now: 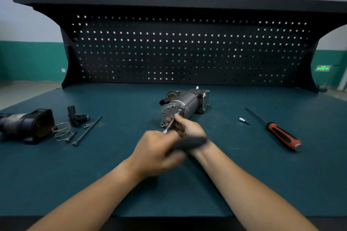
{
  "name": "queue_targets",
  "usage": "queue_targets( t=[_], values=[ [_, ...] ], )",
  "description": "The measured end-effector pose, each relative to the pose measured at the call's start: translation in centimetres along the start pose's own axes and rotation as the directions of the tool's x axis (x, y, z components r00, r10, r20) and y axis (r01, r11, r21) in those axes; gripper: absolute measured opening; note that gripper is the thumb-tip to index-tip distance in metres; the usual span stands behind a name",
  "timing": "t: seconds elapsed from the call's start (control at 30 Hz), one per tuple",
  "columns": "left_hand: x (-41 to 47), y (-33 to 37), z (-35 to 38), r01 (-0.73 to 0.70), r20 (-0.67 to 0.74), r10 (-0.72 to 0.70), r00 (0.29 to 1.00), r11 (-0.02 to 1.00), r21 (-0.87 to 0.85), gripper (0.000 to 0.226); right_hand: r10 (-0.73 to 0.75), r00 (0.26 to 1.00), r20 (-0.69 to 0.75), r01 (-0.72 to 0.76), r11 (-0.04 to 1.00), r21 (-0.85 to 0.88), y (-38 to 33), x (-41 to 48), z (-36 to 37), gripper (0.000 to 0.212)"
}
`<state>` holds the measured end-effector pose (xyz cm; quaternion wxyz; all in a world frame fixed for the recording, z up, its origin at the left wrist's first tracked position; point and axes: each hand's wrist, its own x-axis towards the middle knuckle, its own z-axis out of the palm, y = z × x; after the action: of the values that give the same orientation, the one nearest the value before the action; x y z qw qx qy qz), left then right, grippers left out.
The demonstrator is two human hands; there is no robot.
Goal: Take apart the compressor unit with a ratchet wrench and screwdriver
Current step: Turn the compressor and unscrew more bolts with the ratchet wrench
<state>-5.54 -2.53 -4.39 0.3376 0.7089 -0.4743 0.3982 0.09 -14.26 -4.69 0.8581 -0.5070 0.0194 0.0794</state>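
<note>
The grey compressor unit [185,102] lies on its side in the middle of the green bench, its round end plate facing me. My left hand [157,153] grips the dark, motion-blurred handle of the ratchet wrench [189,142]. The wrench's thin metal extension [169,125] runs up to a bolt on the end plate. My right hand [187,126] pinches that extension close to the plate. A red and black screwdriver [277,132] lies at the right, apart from both hands.
A small socket bit [244,120] lies left of the screwdriver. At the left are a removed dark housing [28,124], a black connector part [76,116], wire clamp rings [62,131] and long bolts [88,130]. A black pegboard [187,50] stands behind the bench.
</note>
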Motion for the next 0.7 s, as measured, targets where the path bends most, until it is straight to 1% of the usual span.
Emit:
queue_targets(
  t=[0.03, 0.07, 0.1, 0.13, 0.17, 0.2, 0.23, 0.27, 0.3, 0.33, 0.37, 0.4, 0.43, 0.47, 0.5, 0.53, 0.57, 0.6, 0.63, 0.67, 0.7],
  values=[
    [0.0, -0.4, 0.1, -0.123, 0.125, 0.109, 0.986, 0.986, 0.11, 0.018, -0.001, 1.0, -0.011, 0.001, 1.0, -0.013, 0.1, 0.0, 0.0, 0.021],
    [0.2, -0.7, -0.1, -0.165, 0.172, 0.136, 0.976, 0.973, 0.163, 0.024, -0.002, 1.0, -0.018, 0.002, 1.0, -0.021, 0.1, 0.0, 0.0, 0.02],
    [0.3, -0.9, -0.2, -0.151, 0.129, 0.131, 0.983, 0.974, 0.166, 0.028, 0.0, 1.0, -0.019, 0.0, 1.0, -0.015, 0.2, 0.1, -0.1, 0.02],
    [0.4, -0.7, -0.3, -0.098, 0.053, 0.091, 0.994, 0.983, 0.157, 0.029, 0.003, 1.0, -0.014, -0.003, 1.0, 0.003, 0.2, 0.2, 0.0, 0.02],
    [0.3, -0.3, -0.2, 0.018, -0.067, -0.011, 0.998, 0.995, 0.1, 0.03, 0.008, 1.0, -0.008, -0.008, 1.0, 0.011, 0.1, 0.2, 0.1, 0.02],
    [0.3, 0.2, -0.3, 0.192, -0.208, -0.202, 0.957, 0.979, -0.066, 0.034, 0.012, 1.0, -0.003, -0.012, 1.0, 0.015, 0.0, 0.1, 0.2, 0.02],
    [0.6, 0.5, -0.3, 0.354, -0.293, -0.453, 0.842, 0.874, -0.334, 0.038, 0.02, 1.0, 0.006, -0.02, 0.999, 0.026, 0.0, 0.2, 0.2, 0.02],
    [1.0, 0.5, -0.3, 0.432, -0.284, -0.666, 0.69, 0.694, -0.576, 0.04, 0.028, 0.999, 0.021, -0.029, 0.998, 0.05, -0.1, 0.0, 0.2, 0.02],
    [1.4, 0.2, -0.5, 0.456, -0.269, -0.79, 0.552, 0.555, -0.695, 0.043, 0.031, 0.999, 0.038, -0.034, 0.997, 0.069, -0.1, 0.0, 0.2, 0.018],
    [1.7, -0.3, -0.7, 0.48, -0.271, -0.857, 0.438, 0.478, -0.736, 0.045, 0.026, 0.998, 0.056, -0.03, 0.997, 0.076, -0.1, 0.0, 0.2, 0.018],
    [1.9, -0.7, -1.0, 0.471, -0.258, -0.906, 0.336, 0.399, -0.787, 0.047, 0.016, 0.998, 0.064, -0.02, 0.997, 0.068, 0.0, 0.0, 0.1, 0.019],
    [2.0, -1.0, -1.3, 0.423, -0.229, -0.945, 0.234, 0.311, -0.851, 0.047, 0.007, 0.998, 0.067, -0.01, 0.999, 0.052, 0.0, 0.0, 0.2, 0.018],
    [2.0, -1.4, -1.5, 0.346, -0.175, -0.976, 0.133, 0.211, -0.914, 0.047, -0.001, 0.998, 0.06, -0.001, 0.999, 0.034, 0.1, 0.2, 0.1, 0.016],
    [1.8, -1.6, -1.6, 0.259, -0.109, -0.992, 0.064, 0.122, -0.958, 0.047, -0.006, 0.999, 0.049, 0.005, 1.0, 0.023, 0.2, 0.2, 0.1, 0.014],
    [1.7, -1.7, -1.6, 0.194, -0.058, -0.998, 0.031, 0.063, -0.979, 0.048, -0.01, 0.999, 0.035, 0.01, 1.0, 0.015, 0.2, 0.3, 0.1, 0.014],
    [1.6, -1.8, -1.7, 0.171, -0.039, -0.999, 0.025, 0.043, -0.984, 0.048, -0.014, 1.0, 0.023, 0.013, 1.0, 0.012, 0.1, 0.3, 0.1, 0.014],
    [1.6, -1.8, -1.7, 0.177, -0.056, -0.998, 0.041, 0.063, -0.982, 0.048, -0.016, 1.0, 0.013, 0.015, 1.0, 0.008, 0.1, 0.4, 0.1, 0.015],
    [1.5, -1.7, -1.6, 0.21, -0.106, -0.99, 0.088, 0.123, -0.97, 0.048, -0.017, 1.0, 0.008, 0.017, 1.0, 0.007, 0.0, 0.4, 0.1, 0.015],
    [1.6, -1.6, -1.5, 0.271, -0.168, -0.973, 0.161, 0.207, -0.94, 0.048, -0.019, 1.0, 0.003, 0.019, 1.0, 0.002, 0.1, 0.5, 0.1, 0.015],
    [1.7, -1.4, -1.3, 0.35, -0.235, -0.937, 0.257, 0.317, -0.882, 0.047, -0.022, 1.0, 0.0, 0.022, 1.0, -0.002, 0.1, 0.4, 0.2, 0.016],
    [1.7, -1.1, -1.2, 0.414, -0.294, -0.871, 0.393, 0.453, -0.79, 0.045, -0.025, 1.0, -0.005, 0.025, 1.0, -0.009, 0.1, 0.5, 0.2, 0.016]
  ],
)
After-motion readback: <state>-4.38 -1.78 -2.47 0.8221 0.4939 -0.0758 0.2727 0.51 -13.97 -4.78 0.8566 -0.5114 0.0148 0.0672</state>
